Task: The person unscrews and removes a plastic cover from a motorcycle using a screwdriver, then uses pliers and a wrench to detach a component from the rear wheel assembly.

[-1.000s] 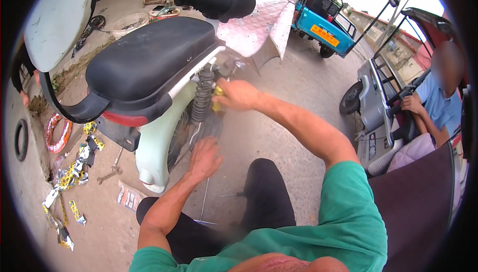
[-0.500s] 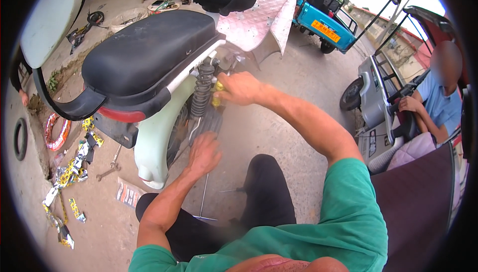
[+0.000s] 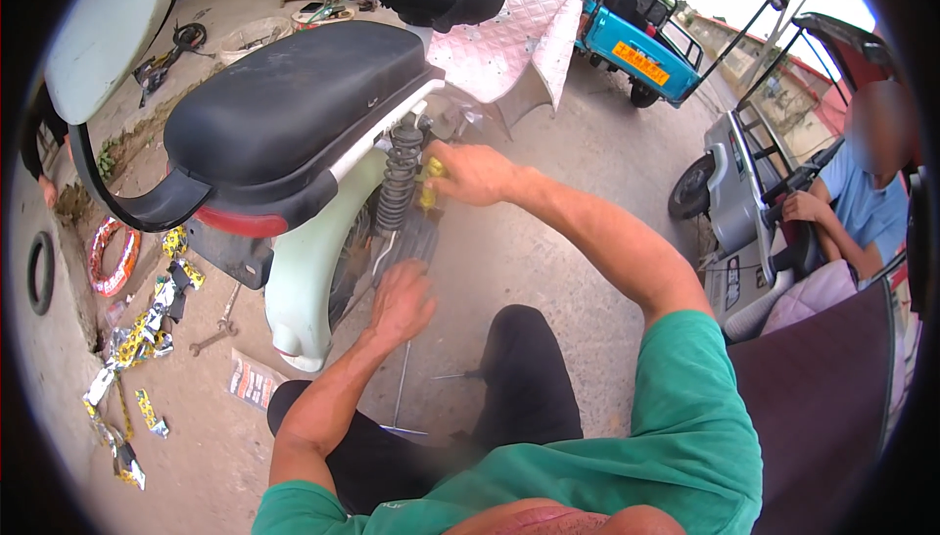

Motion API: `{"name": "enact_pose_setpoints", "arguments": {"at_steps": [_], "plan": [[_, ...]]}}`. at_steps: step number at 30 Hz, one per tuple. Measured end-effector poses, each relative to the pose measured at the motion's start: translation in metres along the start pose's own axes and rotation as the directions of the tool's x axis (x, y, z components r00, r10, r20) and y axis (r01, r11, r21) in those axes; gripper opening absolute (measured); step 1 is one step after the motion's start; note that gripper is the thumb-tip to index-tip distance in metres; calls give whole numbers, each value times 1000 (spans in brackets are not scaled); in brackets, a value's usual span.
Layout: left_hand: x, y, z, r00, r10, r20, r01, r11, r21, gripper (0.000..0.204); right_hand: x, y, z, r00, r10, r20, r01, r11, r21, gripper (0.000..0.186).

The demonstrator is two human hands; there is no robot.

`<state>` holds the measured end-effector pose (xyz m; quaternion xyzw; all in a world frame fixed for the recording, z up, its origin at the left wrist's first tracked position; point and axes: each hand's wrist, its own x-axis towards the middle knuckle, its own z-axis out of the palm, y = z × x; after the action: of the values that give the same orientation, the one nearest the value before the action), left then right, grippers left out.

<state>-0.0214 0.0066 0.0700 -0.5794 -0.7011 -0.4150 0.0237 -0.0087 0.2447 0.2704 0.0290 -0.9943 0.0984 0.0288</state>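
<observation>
Over the last second I watched the rounded black padded seat (image 3: 294,104) and the pale smooth oval panel (image 3: 113,36) at far left sway left, then ease partway back right. My bare left hand (image 3: 402,300) and bare right hand (image 3: 477,174) now appear slightly farther off.
</observation>
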Motion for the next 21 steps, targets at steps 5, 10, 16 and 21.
{"name": "enact_pose_setpoints", "arguments": {"at_steps": [5,10,16,21], "plan": [[3,4,0,999,38,-32,-38,999,1,29,-3,13,7,1000,-11,-29,12,1000,8,45],[5,6,-1,998,30,-62,-29,999,24,26,-9,10,5,999,19,-33,-20,999,-47,47],[6,6,0,998,25,-63,-24,1000,18,25,-3,5,-1,996,79,41,-76,994,-82,45],[7,5,0,998,36,-57,-35,999,15,27,1,6,-9,996,21,87,-17,998,-52,51]]}}
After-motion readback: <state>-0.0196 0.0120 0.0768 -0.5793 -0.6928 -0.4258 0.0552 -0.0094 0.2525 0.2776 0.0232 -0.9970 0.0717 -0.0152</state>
